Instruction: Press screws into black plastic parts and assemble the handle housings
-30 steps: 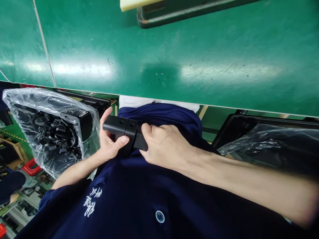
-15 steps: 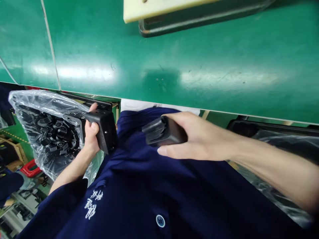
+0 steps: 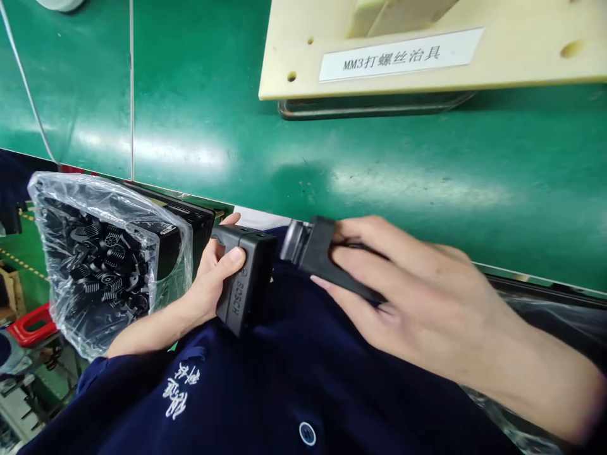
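My left hand [image 3: 213, 272] is closed on a black plastic housing [image 3: 246, 278] marked BOSCH, its thumb pressed on the near face. My right hand [image 3: 398, 284] grips a second black plastic part [image 3: 322, 253], box-like with a ribbed or rounded piece at its left end. The two parts are held close together in front of my dark blue shirt [image 3: 284, 354], with a small gap between them. Fingers of my right hand partly cover its part, so its exact kind does not show.
Left of me stands a bin lined with clear plastic [image 3: 95, 183], holding several black ribbed parts [image 3: 114, 253]. Ahead runs a green workbench [image 3: 213, 126] with a cream fixture plate [image 3: 294, 57] bearing a white label [image 3: 403, 54]. Another plastic-lined container [image 3: 559, 322] sits at right.
My left hand has brought the housing rightward and turned it so the BOSCH marking shows. My right hand has turned its part. The view has shifted, showing more of the fixture plate.
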Motion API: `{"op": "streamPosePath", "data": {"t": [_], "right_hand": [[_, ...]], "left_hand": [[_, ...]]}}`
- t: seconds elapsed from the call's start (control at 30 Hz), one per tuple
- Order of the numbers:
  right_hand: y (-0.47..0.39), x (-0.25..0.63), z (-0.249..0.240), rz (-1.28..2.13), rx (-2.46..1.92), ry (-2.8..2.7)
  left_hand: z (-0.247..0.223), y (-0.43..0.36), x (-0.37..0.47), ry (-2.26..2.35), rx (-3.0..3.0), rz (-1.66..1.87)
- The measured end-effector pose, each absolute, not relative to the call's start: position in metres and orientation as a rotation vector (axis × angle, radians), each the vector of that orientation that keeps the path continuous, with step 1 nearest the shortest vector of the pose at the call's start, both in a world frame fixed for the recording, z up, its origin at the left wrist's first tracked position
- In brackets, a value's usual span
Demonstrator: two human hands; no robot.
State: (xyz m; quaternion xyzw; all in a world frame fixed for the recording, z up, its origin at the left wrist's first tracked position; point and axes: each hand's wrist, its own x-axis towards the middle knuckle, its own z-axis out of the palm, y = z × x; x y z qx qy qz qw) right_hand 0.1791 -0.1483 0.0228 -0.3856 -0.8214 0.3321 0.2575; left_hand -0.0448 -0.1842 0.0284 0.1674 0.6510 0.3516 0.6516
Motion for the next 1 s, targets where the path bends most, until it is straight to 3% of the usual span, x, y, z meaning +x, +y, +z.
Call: {"op": "streamPosePath", "data": {"t": [0.23,0.5,1.0], "right_hand": [[-0.169,0.155,0.005,0.955,-0.937,-2.454],[-0.156,0.127,0.006,1.627,-1.280,-2.600],[-0.153,0.093,-0.015,1.030,-1.259,-3.100]], "left_hand": [[0.026,-0.189,-0.040,1.602,0.424,0.787],[0.020,-0.203,-0.039,1.723,0.697,0.729],[0.001,-0.199,-0.036,1.811,-0.014,0.584]]}}
